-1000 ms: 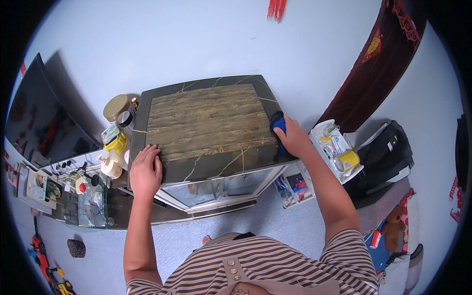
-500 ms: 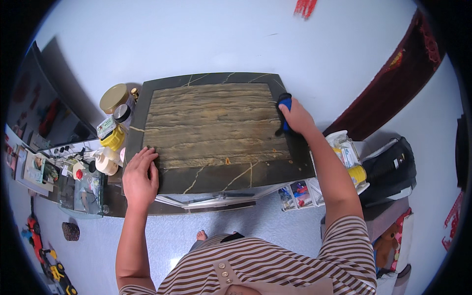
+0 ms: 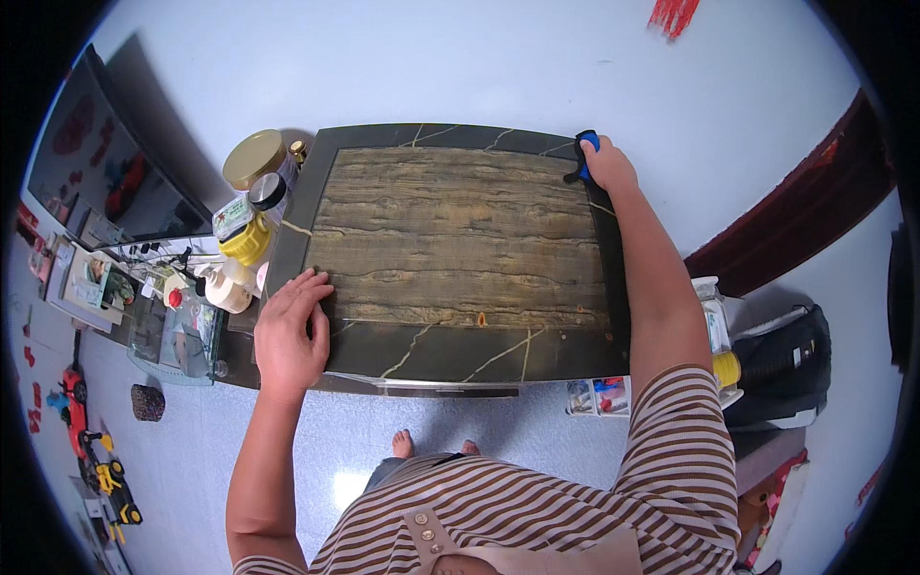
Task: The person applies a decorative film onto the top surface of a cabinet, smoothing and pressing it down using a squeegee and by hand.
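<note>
A dark cabinet top (image 3: pixel 460 230) with a rippled brown inset and pale veins on its border lies before me. My right hand (image 3: pixel 610 165) is at its far right corner, fingers wrapped round a small blue and black thing (image 3: pixel 586 158) that looks like a brush or a scrubber; its exact kind is partly hidden by the fingers. This thing rests at the border of the top. Down at the near left corner, my left hand (image 3: pixel 294 331) lies on the top with fingers stretched out, holding nothing.
Along the left edge stand a gold-lidded jar (image 3: pixel 255 160), a yellow container (image 3: pixel 247 241) and a cream bottle (image 3: pixel 228 289). A television (image 3: pixel 115 158) and a glass tank (image 3: pixel 177 335) are farther left. On the right are a white storage rack (image 3: pixel 714 326) and a black bag (image 3: pixel 781 369).
My right hand has slid the blue and black thing away from me along the right edge to the far corner. The left hand stays on the near left corner. The view has shifted.
</note>
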A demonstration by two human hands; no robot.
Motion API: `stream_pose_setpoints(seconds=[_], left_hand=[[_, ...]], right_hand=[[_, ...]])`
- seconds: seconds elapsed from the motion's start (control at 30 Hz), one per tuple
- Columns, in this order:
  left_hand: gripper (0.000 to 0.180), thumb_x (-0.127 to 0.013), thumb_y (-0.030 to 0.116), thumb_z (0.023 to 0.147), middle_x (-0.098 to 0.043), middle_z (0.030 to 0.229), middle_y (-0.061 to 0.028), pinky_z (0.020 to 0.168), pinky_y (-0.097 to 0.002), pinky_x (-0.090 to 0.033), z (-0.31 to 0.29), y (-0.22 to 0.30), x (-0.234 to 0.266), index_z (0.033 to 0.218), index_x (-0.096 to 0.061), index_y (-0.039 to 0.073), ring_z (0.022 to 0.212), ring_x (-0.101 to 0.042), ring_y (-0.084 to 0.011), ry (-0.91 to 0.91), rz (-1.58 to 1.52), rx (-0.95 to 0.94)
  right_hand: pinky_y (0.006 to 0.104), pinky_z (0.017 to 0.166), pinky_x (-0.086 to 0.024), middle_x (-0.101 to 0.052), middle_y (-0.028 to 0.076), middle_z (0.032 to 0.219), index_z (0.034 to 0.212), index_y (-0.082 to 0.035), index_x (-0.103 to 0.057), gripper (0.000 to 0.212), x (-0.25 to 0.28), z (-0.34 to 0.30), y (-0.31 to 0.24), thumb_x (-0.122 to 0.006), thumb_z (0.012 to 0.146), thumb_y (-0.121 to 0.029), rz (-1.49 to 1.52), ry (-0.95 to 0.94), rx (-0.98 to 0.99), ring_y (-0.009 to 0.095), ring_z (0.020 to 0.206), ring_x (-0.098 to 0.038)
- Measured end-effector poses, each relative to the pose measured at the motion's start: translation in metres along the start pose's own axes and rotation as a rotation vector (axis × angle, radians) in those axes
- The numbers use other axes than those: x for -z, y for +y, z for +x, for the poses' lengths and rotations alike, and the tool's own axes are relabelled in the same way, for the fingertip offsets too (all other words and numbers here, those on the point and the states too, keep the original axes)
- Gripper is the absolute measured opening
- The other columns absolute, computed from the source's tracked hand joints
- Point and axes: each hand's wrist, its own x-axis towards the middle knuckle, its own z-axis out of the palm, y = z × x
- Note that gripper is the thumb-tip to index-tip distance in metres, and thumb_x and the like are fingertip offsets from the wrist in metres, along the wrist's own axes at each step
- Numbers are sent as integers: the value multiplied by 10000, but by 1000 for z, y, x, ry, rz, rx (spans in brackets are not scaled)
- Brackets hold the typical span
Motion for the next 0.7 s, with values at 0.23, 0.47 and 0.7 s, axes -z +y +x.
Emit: stream_pose_setpoints(seconds=[0.23, 0.47, 0.7], left_hand=[[236, -601, -22, 911, -748, 1252, -142, 1090, -434, -506, -2, 0, -2, 1099, -739, 18, 1276, -663, -335, -8, -31, -10], [177, -634, 44, 930, -757, 1218, -123, 1082, -430, -509, -5, -6, -7, 1064, -748, 30, 1252, -671, -312, 54, -18, -51], [183, -635, 103, 966, -754, 1230, -121, 1091, -429, -505, -8, -11, -11, 1090, -749, 33, 1256, -666, -312, 77, 2, -78]], right_hand=[[536, 1064, -495, -663, 286, 1337, 1463, -46, -527, 677, 6, -39, 13, -456, 1047, -576, 20, 32, -52, 444, 1261, -633], [552, 1051, -492, -670, 304, 1307, 1452, -40, -533, 662, 24, -120, 27, -441, 1058, -564, 45, 44, -40, 475, 1227, -635], [548, 1031, -504, -680, 317, 1275, 1460, -26, -523, 657, 44, -208, 37, -444, 1066, -546, 11, 30, -77, 482, 1192, -651]])
